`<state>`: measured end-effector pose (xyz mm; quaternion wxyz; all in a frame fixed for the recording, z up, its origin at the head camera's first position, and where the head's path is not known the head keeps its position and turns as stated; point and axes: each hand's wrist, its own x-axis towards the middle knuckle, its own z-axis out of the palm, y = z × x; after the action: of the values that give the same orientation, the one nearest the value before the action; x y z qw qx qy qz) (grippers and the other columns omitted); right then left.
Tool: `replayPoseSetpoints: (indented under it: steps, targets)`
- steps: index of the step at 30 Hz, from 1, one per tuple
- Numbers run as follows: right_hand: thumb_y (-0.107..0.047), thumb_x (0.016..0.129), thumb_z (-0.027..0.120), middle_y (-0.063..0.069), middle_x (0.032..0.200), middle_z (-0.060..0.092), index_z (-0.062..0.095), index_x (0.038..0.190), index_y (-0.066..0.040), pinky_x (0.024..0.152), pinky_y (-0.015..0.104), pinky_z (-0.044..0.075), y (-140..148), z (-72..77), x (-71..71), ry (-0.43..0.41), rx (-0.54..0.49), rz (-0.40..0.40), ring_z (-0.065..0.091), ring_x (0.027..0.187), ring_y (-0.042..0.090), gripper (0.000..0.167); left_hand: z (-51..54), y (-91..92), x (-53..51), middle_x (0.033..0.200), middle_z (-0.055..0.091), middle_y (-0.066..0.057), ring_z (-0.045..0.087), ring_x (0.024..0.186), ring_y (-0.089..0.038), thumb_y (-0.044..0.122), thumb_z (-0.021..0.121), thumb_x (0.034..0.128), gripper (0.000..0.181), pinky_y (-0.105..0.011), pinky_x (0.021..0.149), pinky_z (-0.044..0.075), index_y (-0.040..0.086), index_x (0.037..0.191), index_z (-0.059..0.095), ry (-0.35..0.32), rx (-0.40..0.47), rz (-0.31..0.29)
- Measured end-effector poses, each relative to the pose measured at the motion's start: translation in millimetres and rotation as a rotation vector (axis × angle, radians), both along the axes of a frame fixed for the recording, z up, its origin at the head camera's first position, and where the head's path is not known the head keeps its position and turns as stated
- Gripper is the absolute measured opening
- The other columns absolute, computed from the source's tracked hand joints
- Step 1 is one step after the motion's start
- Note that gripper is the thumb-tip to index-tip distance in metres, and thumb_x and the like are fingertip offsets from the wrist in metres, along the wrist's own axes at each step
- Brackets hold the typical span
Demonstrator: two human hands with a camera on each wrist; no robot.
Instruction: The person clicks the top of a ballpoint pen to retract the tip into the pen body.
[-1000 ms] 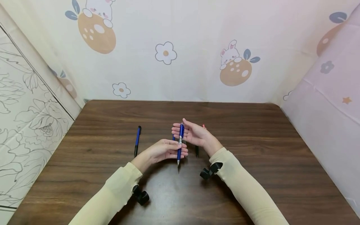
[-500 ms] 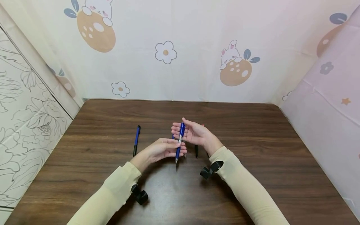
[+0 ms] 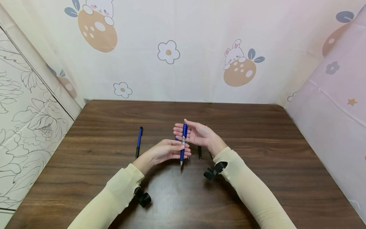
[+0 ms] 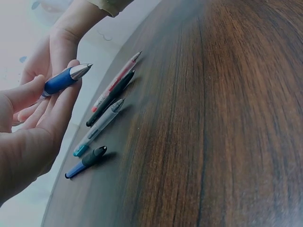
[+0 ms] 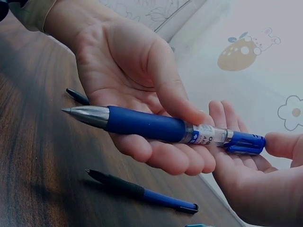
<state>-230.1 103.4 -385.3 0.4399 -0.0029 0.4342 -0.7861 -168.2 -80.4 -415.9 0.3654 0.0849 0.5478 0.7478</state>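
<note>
Brown wood-grain table [image 3: 248, 127] below rabbit-print cloth [image 3: 197, 73], blue pen [image 5: 144, 124] in the grip of the left hand [image 3: 160, 152], right hand [image 3: 199, 135] wide

Left forearm [image 3: 114, 194]: sleeved; extends forward and inward from lower left. Left wrist [image 3: 140, 163]: bare. Left grip [image 3: 164, 150]: pinching; left palm [image 5: 120, 61] turned up, left fingers [image 5: 170, 158] together underneath, left thumb [image 5: 177, 92] pressed over them.

Right forearm [image 3: 254, 190]: sleeved; slants forward and inward from lower right. Right wrist [image 3: 218, 148]: bare. Right grip [image 3: 199, 135]: farther forward than the left; right palm [image 3: 199, 138] facing the wearer, right fingers [image 3: 178, 129] extended leftward, right thumb [image 3: 189, 123] raised, apart from them.
</note>
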Motion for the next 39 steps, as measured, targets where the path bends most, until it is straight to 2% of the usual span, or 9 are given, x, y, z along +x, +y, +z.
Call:
replayPoseSetpoints:
  steps: [4,10,13,17,30,33,36,37,39]
  targets:
    - [-0.034,0.106,0.029,0.006,0.109,0.071,0.017,0.152,0.0,0.092,0.027,0.055,0.4,0.9,-0.9,0.004,-0.003,0.02,0.067,0.104,0.017,0.058,-0.4,1.2,-0.1,0.105,0.071,-0.011,0.07,0.097,-0.015,0.004,0.046,0.0999,0.039,-0.037,0.098,0.054,-0.018,0.132,0.042,0.009,-0.002,0.0]
    - [-0.035,0.105,0.032,0.009,0.113,0.069,0.053,0.126,-0.001,0.094,0.029,0.055,3.4,1.8,-2.0,-0.035,-0.013,0.022,0.068,0.104,0.019,0.045,-2.1,1.7,0.7,0.106,0.071,-0.013,0.07,0.096,-0.015,0.004,0.046,0.0997,0.038,-0.038,0.097,0.055,-0.017,0.131,0.044,0.006,-0.008,0.015]
    - [-0.037,0.105,0.031,0.009,0.113,0.07,0.045,0.137,0.0,0.094,0.029,0.055,4.8,2.0,-2.9,-0.045,-0.016,0.047,0.067,0.104,0.018,0.05,-3.1,1.4,0.8,0.107,0.071,-0.014,0.07,0.096,-0.015,0.004,0.046,0.0998,0.037,-0.038,0.097,0.054,-0.017,0.13,0.045,0.007,-0.014,0.014]
    - [-0.036,0.106,0.029,0.008,0.111,0.071,0.016,0.152,0.001,0.094,0.029,0.055,6.1,0.9,-4.4,-0.037,-0.021,0.083,0.067,0.105,0.018,0.06,-3.7,0.1,0.3,0.109,0.071,-0.014,0.07,0.097,-0.015,0.004,0.046,0.0999,0.036,-0.039,0.098,0.054,-0.016,0.13,0.046,0.012,-0.025,0.007]
    - [-0.029,0.106,0.032,0.009,0.111,0.071,0.01,0.153,-0.002,0.094,0.03,0.055,8.4,-3.7,-7.3,-0.053,-0.057,0.074,0.068,0.105,0.019,0.059,-2.2,-1.9,1.5,0.101,0.072,-0.008,0.07,0.096,-0.014,0.004,0.044,0.1005,0.038,-0.038,0.099,0.053,-0.018,0.131,0.043,0.017,-0.008,-0.007]
    - [-0.028,0.106,0.033,0.01,0.111,0.071,0.032,0.147,-0.002,0.094,0.03,0.055,8.7,-2.1,-7.0,-0.059,-0.066,0.062,0.068,0.105,0.02,0.049,-2.3,-1.6,1.9,0.099,0.072,-0.006,0.07,0.096,-0.014,0.006,0.044,0.101,0.039,-0.037,0.099,0.053,-0.018,0.132,0.042,0.006,0.0,-0.004]
    - [-0.028,0.106,0.034,0.01,0.112,0.07,0.053,0.128,-0.002,0.094,0.031,0.055,8.8,-0.2,-6.4,-0.061,-0.066,0.046,0.068,0.105,0.02,0.039,-3.1,-1.2,3.1,0.099,0.072,-0.006,0.07,0.096,-0.015,0.008,0.044,0.1017,0.039,-0.036,0.098,0.054,-0.017,0.131,0.044,-0.004,0.003,0.002]
    - [-0.028,0.106,0.034,0.01,0.112,0.07,0.058,0.12,-0.002,0.094,0.031,0.055,8.9,0.4,-6.3,-0.061,-0.065,0.041,0.068,0.105,0.02,0.038,-3.7,-1.0,3.5,0.099,0.072,-0.006,0.07,0.096,-0.015,0.009,0.044,0.1019,0.038,-0.035,0.097,0.054,-0.017,0.13,0.045,-0.008,0.002,0.005]
    - [-0.028,0.105,0.034,0.01,0.112,0.07,0.06,0.118,-0.002,0.094,0.031,0.055,9.0,1.4,-5.8,-0.062,-0.062,0.034,0.068,0.104,0.02,0.038,-4.6,-0.6,4.7,0.098,0.072,-0.006,0.07,0.095,-0.015,0.01,0.043,0.1023,0.038,-0.035,0.096,0.055,-0.017,0.129,0.046,-0.015,0.004,0.009]
